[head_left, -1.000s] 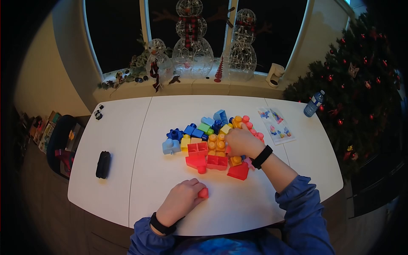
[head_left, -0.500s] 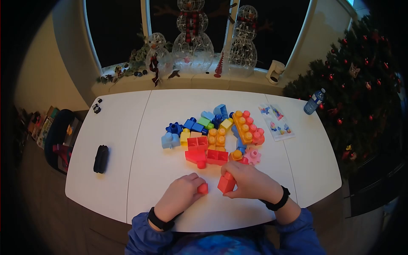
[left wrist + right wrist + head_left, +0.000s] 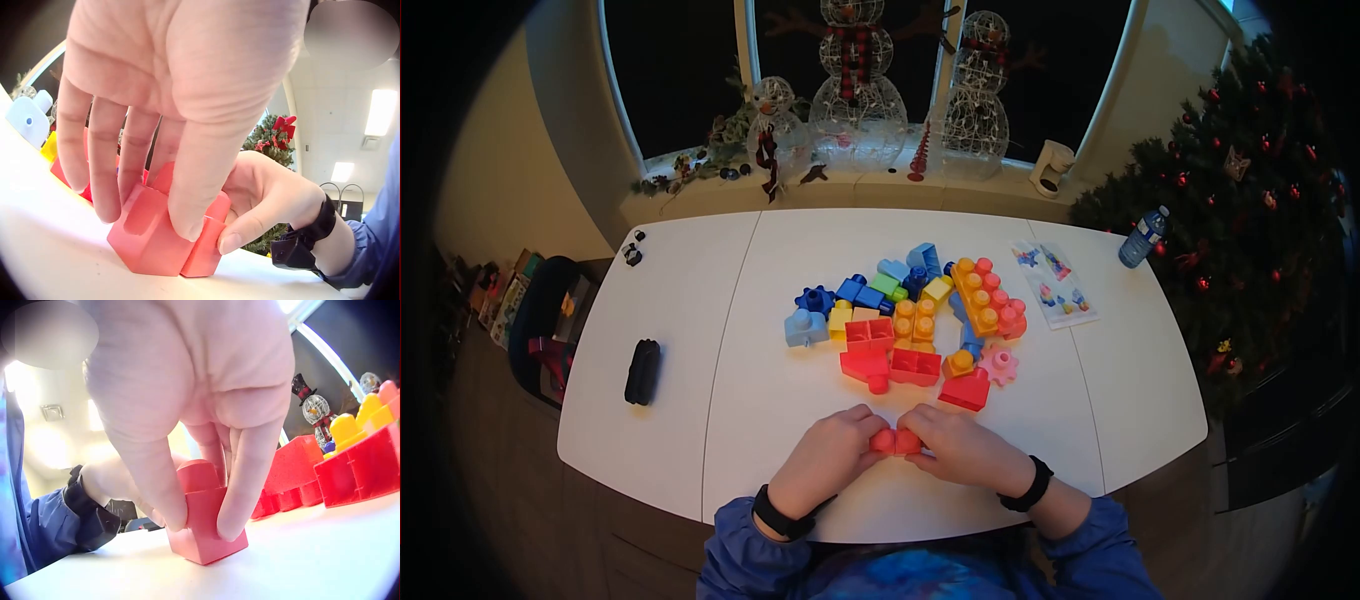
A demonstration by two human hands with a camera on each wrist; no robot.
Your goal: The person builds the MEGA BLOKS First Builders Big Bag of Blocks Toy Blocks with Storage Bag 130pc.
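Observation:
In the head view my left hand (image 3: 825,456) and right hand (image 3: 972,452) meet near the front of the white table (image 3: 780,370). The left one grips a red toy building block (image 3: 150,234) between thumb and fingers. My right hand pinches a second red block (image 3: 209,515), which has a rounded stud on top. Both blocks stand upright on the tabletop, side by side, with only a thin line between them in the left wrist view. Just beyond the hands lie an angled red block (image 3: 965,390) and an upturned red block (image 3: 915,367).
Several more blocks are heaped behind, among them an orange block (image 3: 978,300), a dark blue gear (image 3: 815,299) and a pink gear (image 3: 1000,364). A picture sheet (image 3: 1055,285) and a water bottle (image 3: 1144,238) are at the right. Farther left lies a black case (image 3: 642,372).
My right hand has come from the block heap toward me, bringing a red block against the one in my left hand. The left hand has stayed nearly in place.

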